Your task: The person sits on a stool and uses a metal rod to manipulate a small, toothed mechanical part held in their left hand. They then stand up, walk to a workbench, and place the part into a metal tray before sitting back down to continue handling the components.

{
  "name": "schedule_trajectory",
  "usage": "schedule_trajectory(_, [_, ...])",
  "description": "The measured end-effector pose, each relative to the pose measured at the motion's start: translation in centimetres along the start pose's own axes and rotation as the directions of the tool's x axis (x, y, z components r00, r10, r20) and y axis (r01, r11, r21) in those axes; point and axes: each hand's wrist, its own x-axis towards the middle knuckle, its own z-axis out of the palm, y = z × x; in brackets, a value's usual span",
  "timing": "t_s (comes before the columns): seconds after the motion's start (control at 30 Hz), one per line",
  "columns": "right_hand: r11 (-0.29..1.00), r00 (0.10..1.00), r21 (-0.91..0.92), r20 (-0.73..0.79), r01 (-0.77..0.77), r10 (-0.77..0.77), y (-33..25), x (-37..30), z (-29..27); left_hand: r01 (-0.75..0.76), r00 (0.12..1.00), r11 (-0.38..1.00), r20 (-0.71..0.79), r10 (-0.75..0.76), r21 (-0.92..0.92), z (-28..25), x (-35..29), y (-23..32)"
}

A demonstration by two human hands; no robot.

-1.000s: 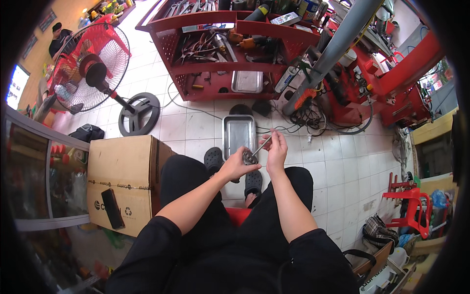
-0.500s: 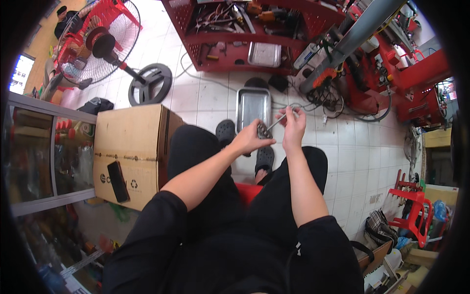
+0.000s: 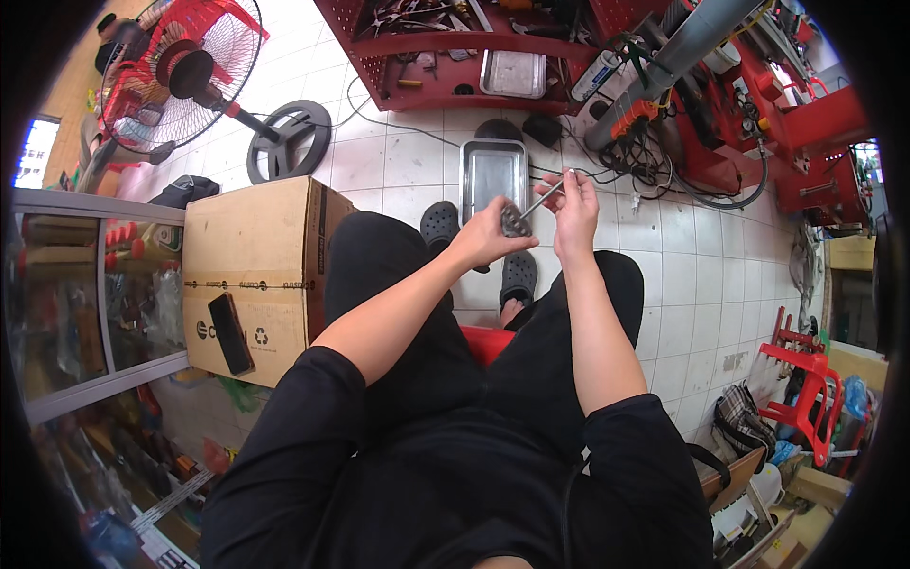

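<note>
My left hand (image 3: 484, 235) is closed around a small, roughly round, dark metal part (image 3: 515, 222), held out between my knees. Its details are too small to make out. My right hand (image 3: 575, 214) pinches a thin metal rod-like tool (image 3: 542, 199) near its upper end. The rod slants down to the left, and its lower end meets the metal part or lies just in front of it; I cannot tell which. On the floor just beyond my hands lies a shallow metal tray (image 3: 494, 180).
A cardboard box (image 3: 251, 237) with a phone (image 3: 230, 332) on it stands to my left, beside a glass cabinet (image 3: 142, 284). Ahead are a standing fan (image 3: 185, 76) and a red tool cart (image 3: 417, 100). Cables and red machinery (image 3: 749, 142) fill the right; a red stool (image 3: 801, 394) is farther back.
The whole view has shifted, so tray, box and cart sit higher in the picture. Both hands keep their hold on the metal part and the rod, with little change between them.
</note>
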Motion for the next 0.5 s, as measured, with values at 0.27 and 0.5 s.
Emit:
schedule_trajectory(0.27, [0.993, 0.999, 0.113, 0.038, -0.017, 0.013, -0.5, -0.3, 0.9, 0.001, 1.0, 1.0, 0.02, 0.0, -0.026, -0.7, -0.6, 1.5])
schedule_trajectory(0.5, [0.941, 0.969, 0.338, 0.24, -0.033, -0.052, -7.7, -5.1, 4.0, -0.139, 0.988, 0.973, -0.093, 0.124, -0.183, -1.4, -3.6, 5.0])
